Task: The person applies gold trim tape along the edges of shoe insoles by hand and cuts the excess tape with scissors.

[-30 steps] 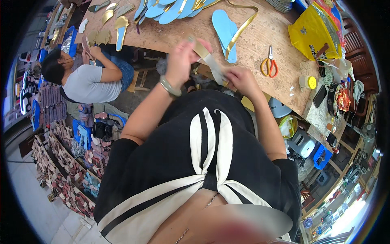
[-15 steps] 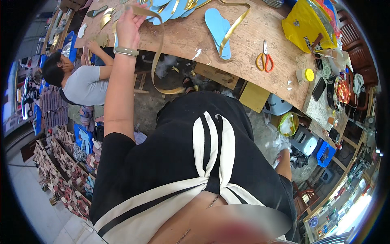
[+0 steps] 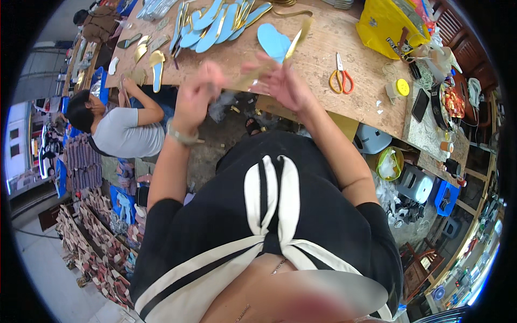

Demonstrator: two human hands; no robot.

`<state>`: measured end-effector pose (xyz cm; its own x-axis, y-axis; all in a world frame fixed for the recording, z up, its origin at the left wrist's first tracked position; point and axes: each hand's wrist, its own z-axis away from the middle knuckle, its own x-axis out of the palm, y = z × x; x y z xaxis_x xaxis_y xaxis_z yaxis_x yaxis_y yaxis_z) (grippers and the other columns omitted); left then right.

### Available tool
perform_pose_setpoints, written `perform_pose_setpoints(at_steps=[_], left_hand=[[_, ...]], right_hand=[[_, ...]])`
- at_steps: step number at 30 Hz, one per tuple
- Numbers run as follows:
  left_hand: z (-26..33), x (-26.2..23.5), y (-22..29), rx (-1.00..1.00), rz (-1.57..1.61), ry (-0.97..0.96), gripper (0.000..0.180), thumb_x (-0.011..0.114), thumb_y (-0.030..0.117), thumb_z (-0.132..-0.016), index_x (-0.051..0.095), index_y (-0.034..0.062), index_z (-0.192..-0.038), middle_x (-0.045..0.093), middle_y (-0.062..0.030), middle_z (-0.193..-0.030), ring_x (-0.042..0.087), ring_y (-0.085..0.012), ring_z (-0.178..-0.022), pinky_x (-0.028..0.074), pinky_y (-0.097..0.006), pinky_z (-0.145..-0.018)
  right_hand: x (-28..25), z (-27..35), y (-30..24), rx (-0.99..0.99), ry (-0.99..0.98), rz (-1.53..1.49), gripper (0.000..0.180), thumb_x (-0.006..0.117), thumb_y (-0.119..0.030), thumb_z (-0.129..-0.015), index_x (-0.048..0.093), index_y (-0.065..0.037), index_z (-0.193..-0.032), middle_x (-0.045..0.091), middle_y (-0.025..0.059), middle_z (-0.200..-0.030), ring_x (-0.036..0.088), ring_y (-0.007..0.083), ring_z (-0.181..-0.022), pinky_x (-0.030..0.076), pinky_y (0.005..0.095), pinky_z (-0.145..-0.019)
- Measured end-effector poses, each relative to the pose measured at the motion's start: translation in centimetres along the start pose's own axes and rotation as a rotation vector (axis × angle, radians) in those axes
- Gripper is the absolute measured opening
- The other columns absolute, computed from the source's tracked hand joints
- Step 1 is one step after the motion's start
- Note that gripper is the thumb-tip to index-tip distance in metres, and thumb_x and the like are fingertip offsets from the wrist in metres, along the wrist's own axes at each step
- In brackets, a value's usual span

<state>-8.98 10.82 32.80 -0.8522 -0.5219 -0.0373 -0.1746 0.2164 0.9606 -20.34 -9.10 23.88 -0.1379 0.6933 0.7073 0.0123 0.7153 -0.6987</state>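
Note:
Above the table's near edge my left hand (image 3: 200, 97) is closed and blurred by motion, a bracelet at its wrist. A shiny gold strip (image 3: 246, 79), smeared too, runs from it to my right hand (image 3: 290, 89). The fingers of my right hand close on the strip, and a length of it rises past the thumb toward the table. Just beyond lie light blue sole-shaped pieces (image 3: 272, 42), partly behind the strip. Further left is a pile of blue soles with gold edges (image 3: 218, 27).
Orange-handled scissors (image 3: 341, 78) lie on the wooden table (image 3: 318, 59) to the right, near a yellow-lidded jar (image 3: 399, 88) and a yellow bag (image 3: 385, 27). A phone (image 3: 420, 105) lies at the right. A seated co-worker (image 3: 126, 126) works at the left edge.
My left hand has come down from the far left of the table toward me. My right hand has come into view, gripping the gold strip, which no longer hangs in a loop below the edge.

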Motion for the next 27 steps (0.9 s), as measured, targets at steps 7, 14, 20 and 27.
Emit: perform_pose_setpoints(at_steps=[7,14,20,27], left_hand=[[11.4,-1.1,0.5,-0.537,-0.28,-0.221,0.011,0.061,0.007,-0.079,0.069,0.004,-0.086,0.051,-0.0028,-0.085,0.051,-0.0138,-0.085,0.042,-0.026,-0.075],[10.4,-0.1,-2.7,-0.496,-0.619,-0.003,0.045,0.06,0.008,-0.081,0.049,0.0047,-0.124,0.05,-0.0074,-0.123,0.045,-0.019,-0.118,0.036,-0.03,-0.097],[2.0,7.2,-5.9,-0.391,0.044,0.122,0.041,0.057,0.012,-0.088,0.044,-0.0008,-0.124,0.054,-0.0102,-0.117,0.05,-0.0156,-0.11,0.04,-0.028,-0.092],[4.0,5.2,-7.6,-0.584,0.257,0.344,0.01,0.049,0.014,-0.092,0.051,0.0042,-0.093,0.055,-0.0011,-0.074,0.053,-0.0066,-0.059,0.046,-0.021,-0.057]], right_hand=[[-7.8,-0.4,-3.8,-0.285,0.49,-0.451,0.037,0.041,-0.024,-0.096,0.041,-0.001,-0.124,0.057,0.0158,-0.109,0.057,0.025,-0.095,0.045,0.0388,-0.088],[-4.9,-0.5,-2.3,-0.206,0.258,-0.14,0.039,0.037,-0.03,-0.097,0.049,-0.001,-0.12,0.059,0.0078,-0.086,0.053,0.0171,-0.076,0.045,0.0345,-0.076],[0.4,-1.9,-0.2,-0.399,-0.03,0.964,0.043,0.032,-0.031,-0.096,0.052,-0.003,-0.122,0.053,0.0103,-0.126,0.04,0.0262,-0.125,0.029,0.0384,-0.104],[-12.5,-1.4,0.7,0.106,0.569,1.086,0.032,0.053,-0.026,-0.088,0.06,-0.003,-0.111,0.063,0.0132,-0.108,0.06,0.0293,-0.097,0.046,0.0342,-0.085]])
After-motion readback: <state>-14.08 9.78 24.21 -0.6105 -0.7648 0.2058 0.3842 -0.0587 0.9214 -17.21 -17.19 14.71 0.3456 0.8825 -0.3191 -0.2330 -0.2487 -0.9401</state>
